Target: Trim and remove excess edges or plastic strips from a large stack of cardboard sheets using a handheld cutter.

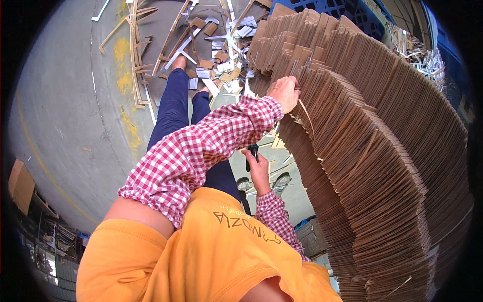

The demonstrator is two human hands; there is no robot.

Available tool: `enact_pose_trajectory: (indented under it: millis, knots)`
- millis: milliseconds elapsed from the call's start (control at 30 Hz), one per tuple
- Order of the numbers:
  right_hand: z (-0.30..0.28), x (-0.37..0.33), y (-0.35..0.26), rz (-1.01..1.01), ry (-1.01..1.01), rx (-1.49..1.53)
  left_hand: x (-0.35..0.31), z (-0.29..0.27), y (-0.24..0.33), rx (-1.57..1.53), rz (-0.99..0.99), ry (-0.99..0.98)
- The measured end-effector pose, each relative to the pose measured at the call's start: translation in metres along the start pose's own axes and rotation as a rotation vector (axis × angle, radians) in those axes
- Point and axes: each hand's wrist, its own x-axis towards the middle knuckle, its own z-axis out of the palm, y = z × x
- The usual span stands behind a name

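My left hand (285, 93), in a red-and-white checked sleeve, reaches across to the tall stack of brown cardboard sheets (352, 146). Its fingers are closed at the edge of the cardboard, with the fingertips partly hidden. Just below them a thin curved cardboard strip (307, 120) sticks out from the stack. Lower down, near my body, my right hand (259, 173) is wrapped round a black-handled tool (252, 151). The tool's working end cannot be made out. A gap separates the right hand from the stack.
Cardboard and white offcuts (221, 68) litter the grey floor around my feet. Long cardboard strips (135, 55) lie to their left. Behind the stack stands a blue crate (337, 7), with shredded scrap (417, 55) at the far right. Wheels (283, 181) show below my right hand.
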Motion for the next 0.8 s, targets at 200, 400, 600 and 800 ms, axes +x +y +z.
enact_pose_trajectory:
  millis: [200, 400, 600, 800]
  knots:
    - [-0.001, -0.001, 0.002, 0.008, -0.022, -0.026, 0.023, 0.002, -0.013, 0.037, -0.054, -0.112]
    - [-0.009, -0.002, 0.015, 0.022, 0.028, -0.056, 0.051, -0.027, -0.039, 0.065, -0.213, 0.094]
    - [-0.005, 0.0, 0.013, 0.009, -0.02, -0.043, 0.051, -0.013, 0.003, -0.105, 0.006, 0.037]
    - [-0.008, -0.003, 0.005, 0.037, -0.031, -0.047, 0.05, -0.005, 0.003, -0.258, -0.013, 0.079]
